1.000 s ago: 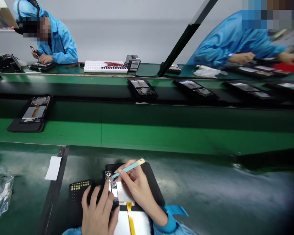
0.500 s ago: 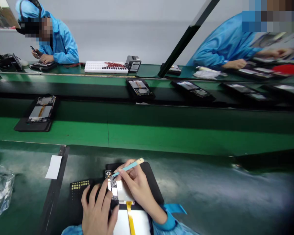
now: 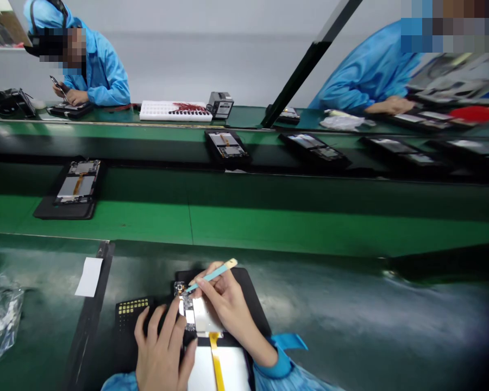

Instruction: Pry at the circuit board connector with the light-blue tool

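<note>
An opened phone [image 3: 199, 320] with a bare circuit board and a yellow flex ribbon lies in a black holder [image 3: 250, 304] at the bottom middle. My right hand [image 3: 228, 309] pinches a thin light-blue stick tool [image 3: 209, 275], its tip touching the top of the board. My left hand [image 3: 163, 350] rests on the phone's left side, fingers spread and pressing it down. A black tray [image 3: 130, 315] with small yellow parts sits just left of the phone.
A green conveyor belt [image 3: 269, 222] runs across, carrying a phone in a black holder [image 3: 71, 190] at left. More holders [image 3: 226, 146] sit on a farther belt. A white label [image 3: 88, 277] and a plastic bag [image 3: 0, 320] lie at left. Two people in blue coats work opposite.
The phone holder on the near belt has drifted right and the holders on the far belt left. My right hand's tool has tilted slightly; both hands stay on the phone.
</note>
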A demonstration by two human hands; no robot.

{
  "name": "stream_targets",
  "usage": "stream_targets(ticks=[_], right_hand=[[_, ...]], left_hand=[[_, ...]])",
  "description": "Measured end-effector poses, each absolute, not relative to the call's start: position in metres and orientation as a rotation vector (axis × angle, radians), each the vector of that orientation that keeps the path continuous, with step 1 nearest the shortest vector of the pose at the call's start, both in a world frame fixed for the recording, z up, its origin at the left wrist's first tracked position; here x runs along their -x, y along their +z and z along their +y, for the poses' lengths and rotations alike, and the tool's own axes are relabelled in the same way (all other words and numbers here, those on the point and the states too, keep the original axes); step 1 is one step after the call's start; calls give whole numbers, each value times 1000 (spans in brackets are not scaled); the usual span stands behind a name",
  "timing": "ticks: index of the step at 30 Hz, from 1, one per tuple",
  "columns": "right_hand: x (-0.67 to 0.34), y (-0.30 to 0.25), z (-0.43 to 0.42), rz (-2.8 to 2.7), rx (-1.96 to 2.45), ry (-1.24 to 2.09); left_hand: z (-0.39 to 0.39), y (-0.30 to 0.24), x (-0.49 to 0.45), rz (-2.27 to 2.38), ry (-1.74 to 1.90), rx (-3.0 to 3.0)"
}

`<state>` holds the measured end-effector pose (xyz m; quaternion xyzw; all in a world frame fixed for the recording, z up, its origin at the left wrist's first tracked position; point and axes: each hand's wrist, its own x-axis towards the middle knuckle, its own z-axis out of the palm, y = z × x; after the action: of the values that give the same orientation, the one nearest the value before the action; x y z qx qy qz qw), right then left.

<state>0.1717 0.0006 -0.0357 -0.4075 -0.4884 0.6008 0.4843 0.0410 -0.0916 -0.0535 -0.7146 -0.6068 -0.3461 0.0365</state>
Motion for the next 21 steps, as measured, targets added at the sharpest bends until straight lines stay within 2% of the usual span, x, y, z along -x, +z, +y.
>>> stream_targets(ticks=[8, 21], right_hand=[[-171, -37, 2, -1223, 996, 1447], [-171, -36, 0, -1237, 1003, 1426]], left_hand=[[-90, -50, -45, -1897, -1170, 2158], [-89, -46, -45, -1901, -1145, 2187]])
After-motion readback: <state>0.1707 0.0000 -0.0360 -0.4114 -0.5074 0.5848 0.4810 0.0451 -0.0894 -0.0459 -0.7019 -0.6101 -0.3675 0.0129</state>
